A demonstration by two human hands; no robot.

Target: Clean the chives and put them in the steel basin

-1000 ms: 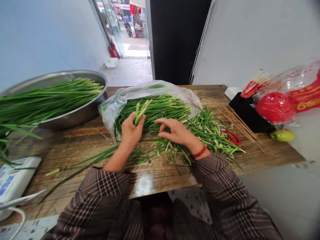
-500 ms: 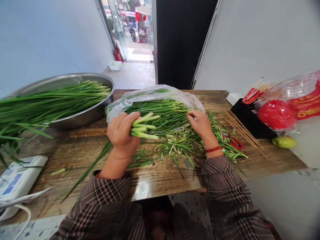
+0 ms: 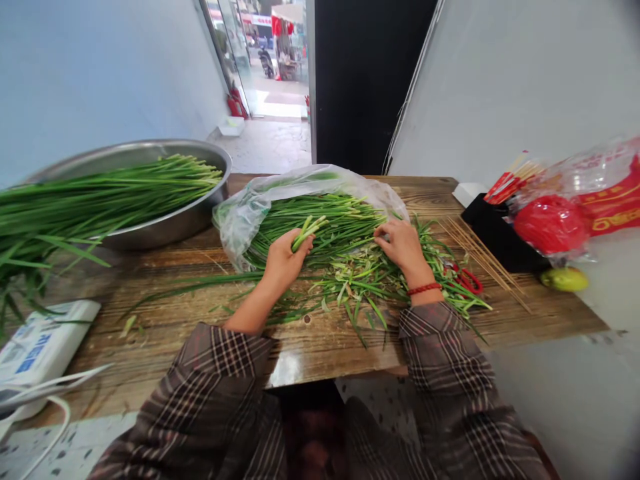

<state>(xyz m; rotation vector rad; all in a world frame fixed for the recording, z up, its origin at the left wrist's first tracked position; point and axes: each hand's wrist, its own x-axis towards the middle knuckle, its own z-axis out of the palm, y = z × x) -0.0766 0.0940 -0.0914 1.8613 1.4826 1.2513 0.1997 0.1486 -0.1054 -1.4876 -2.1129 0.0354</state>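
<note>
Gripping a small bunch of chives (image 3: 309,230), the left hand (image 3: 289,259) is closing its fingers around the pale stems near the centre of the frame, with long green leaves trailing toward the lower left. Just right of centre, the right hand (image 3: 401,247) is bending thumb and fingers together at the near edge of the chive pile (image 3: 320,217); whether anything is pinched there, I cannot tell. That pile is lying in an open plastic bag (image 3: 240,220) in the middle of the frame, and a heap of trimmings (image 3: 357,277) is spreading over the wooden table (image 3: 200,313) below and around the right hand. Red-handled scissors (image 3: 470,281) are poking out of the heap's right side, and thin sticks (image 3: 480,257) are lying beyond them, beside a black box (image 3: 500,233). Over at the left, a metal basin (image 3: 165,230) is holding more chives (image 3: 125,190), their leaves hanging over its rim. A white power strip (image 3: 45,340) is sitting at the lower left.
</note>
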